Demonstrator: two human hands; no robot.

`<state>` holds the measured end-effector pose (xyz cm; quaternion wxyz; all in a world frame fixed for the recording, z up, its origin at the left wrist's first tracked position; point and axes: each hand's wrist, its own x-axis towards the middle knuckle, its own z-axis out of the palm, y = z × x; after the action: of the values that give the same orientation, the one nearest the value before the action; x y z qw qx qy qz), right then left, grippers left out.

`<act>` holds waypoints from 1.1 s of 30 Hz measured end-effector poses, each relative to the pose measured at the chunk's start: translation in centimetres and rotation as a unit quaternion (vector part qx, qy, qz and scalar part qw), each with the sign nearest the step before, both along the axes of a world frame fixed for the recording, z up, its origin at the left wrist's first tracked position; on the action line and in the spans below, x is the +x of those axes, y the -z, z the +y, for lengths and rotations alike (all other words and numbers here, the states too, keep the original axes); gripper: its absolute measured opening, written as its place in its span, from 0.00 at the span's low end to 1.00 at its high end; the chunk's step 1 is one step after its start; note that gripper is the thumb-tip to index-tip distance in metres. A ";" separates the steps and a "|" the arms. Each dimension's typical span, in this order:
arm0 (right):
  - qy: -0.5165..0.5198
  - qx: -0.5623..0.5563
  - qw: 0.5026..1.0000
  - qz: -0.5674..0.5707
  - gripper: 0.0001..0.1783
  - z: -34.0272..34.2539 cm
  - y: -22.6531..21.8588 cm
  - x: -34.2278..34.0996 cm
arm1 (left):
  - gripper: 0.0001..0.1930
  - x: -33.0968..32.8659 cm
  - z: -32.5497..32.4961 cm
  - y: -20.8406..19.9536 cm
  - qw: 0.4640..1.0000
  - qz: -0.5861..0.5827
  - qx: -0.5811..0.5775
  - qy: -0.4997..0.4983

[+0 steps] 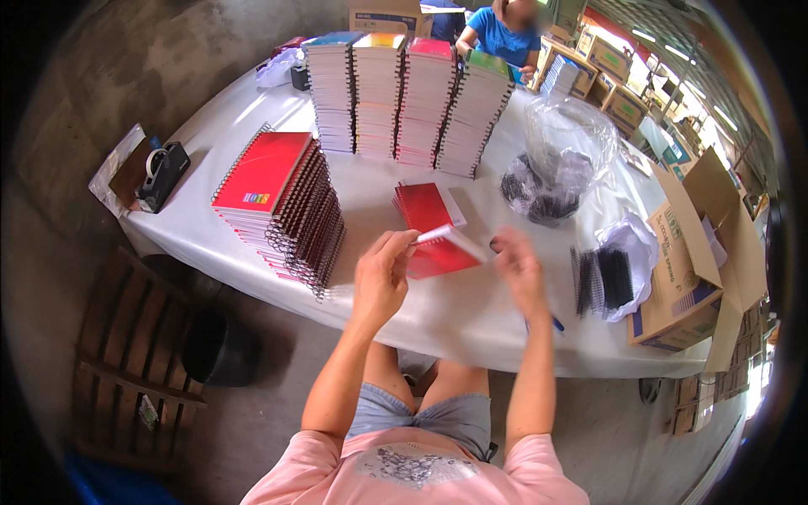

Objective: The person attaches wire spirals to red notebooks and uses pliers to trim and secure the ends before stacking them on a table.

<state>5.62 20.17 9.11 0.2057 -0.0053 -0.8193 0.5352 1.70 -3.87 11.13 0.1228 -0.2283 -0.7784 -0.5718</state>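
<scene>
My left hand (pixel 383 273) pinches the left edge of a small red-covered notebook (pixel 444 259), tilted above the near part of the table. At its right edge is my right hand (pixel 520 271), smeared by motion; whether it grips anything cannot be made out. Just beyond, another red notebook (pixel 427 204) lies flat with white pages showing at its right side. To the left rises a tall stack of red spiral notebooks (pixel 271 172), with dark wire coils along the sides.
Four tall notebook stacks (pixel 425 101) stand at the back. A clear plastic bag (pixel 572 139) and black binding coils (pixel 608 279) on white paper lie right, beside an open cardboard box (pixel 682 261). A tape dispenser (pixel 162 177) sits far left. A person in blue (pixel 497 38) works across the table.
</scene>
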 end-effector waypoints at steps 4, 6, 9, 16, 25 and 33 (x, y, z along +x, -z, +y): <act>0.368 0.327 0.866 -0.086 0.31 13.6 1.5 1.6 | 0.16 0.4 0.2 0.7 0.957 0.192 -0.216 0.023; 0.378 0.344 0.838 -0.190 0.30 13.8 1.7 1.1 | 0.14 1.0 0.0 2.7 0.951 0.183 -0.247 0.022; 0.381 0.382 0.791 -0.290 0.27 16.4 4.3 0.7 | 0.16 2.0 1.6 3.7 0.942 0.187 -0.278 -0.004; 0.277 0.561 0.736 -0.256 0.14 19.4 5.2 -0.1 | 0.30 1.3 4.5 7.2 0.933 0.248 -0.207 -0.159; 0.245 0.600 0.726 -0.230 0.13 17.8 -0.8 1.3 | 0.31 1.3 4.5 7.5 0.927 0.248 -0.190 -0.205; 0.121 0.327 0.937 0.019 0.16 6.5 -4.2 2.1 | 0.28 0.9 4.1 7.1 0.931 0.257 -0.177 -0.188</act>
<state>7.75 26.65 13.29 0.2744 -0.0265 -0.9383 0.2089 2.63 0.25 4.03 0.3812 -0.2355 -0.8376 -0.3126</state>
